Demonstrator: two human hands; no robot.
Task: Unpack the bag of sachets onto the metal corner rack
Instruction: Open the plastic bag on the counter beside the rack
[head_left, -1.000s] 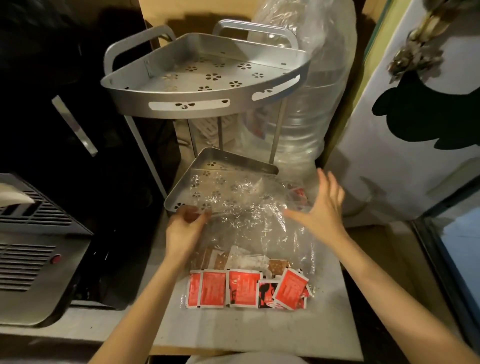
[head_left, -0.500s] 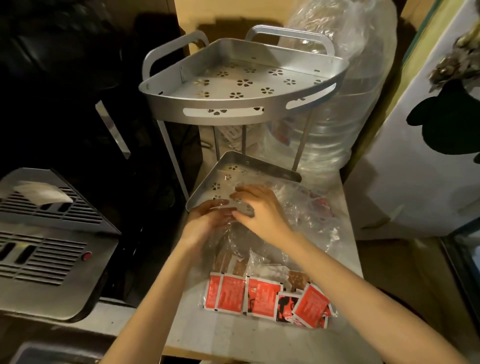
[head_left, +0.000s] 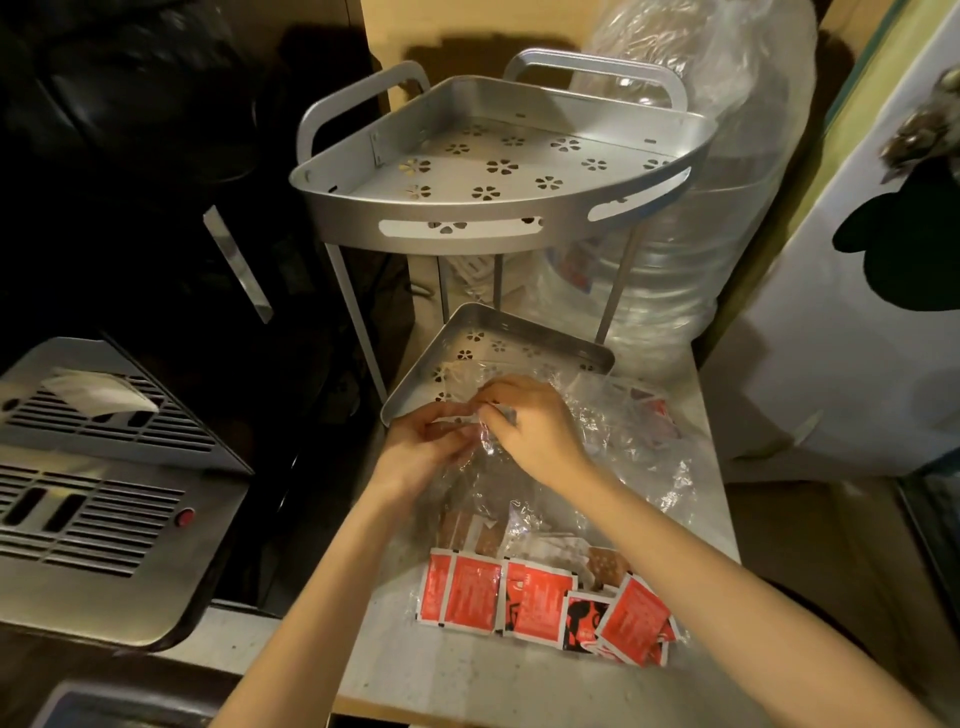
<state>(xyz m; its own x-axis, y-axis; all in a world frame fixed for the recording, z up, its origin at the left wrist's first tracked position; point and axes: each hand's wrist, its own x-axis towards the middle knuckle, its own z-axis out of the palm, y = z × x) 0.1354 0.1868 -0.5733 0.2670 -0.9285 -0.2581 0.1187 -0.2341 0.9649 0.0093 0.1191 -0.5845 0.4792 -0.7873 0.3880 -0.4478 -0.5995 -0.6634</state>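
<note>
A clear plastic bag (head_left: 613, 467) lies on the counter, its far end draped over the lower shelf (head_left: 498, 338) of the silver two-tier corner rack. Several red sachets (head_left: 524, 597) and a few brown ones (head_left: 462, 530) sit in the bag's near end. My left hand (head_left: 421, 452) and my right hand (head_left: 535, 426) meet at the bag's mouth, both pinching the plastic by the shelf's front edge. The upper shelf (head_left: 498, 208), with flower-shaped holes, holds nothing.
A large clear water bottle (head_left: 670, 270) wrapped in plastic stands right behind the rack. A grey vented appliance (head_left: 104, 493) sits to the left, a white wall panel (head_left: 841, 322) to the right. The pale counter (head_left: 415, 675) ends close to me.
My right hand has come in from the open right side to the bag's mouth and closed on the plastic beside my left hand. The view has shifted left and closer.
</note>
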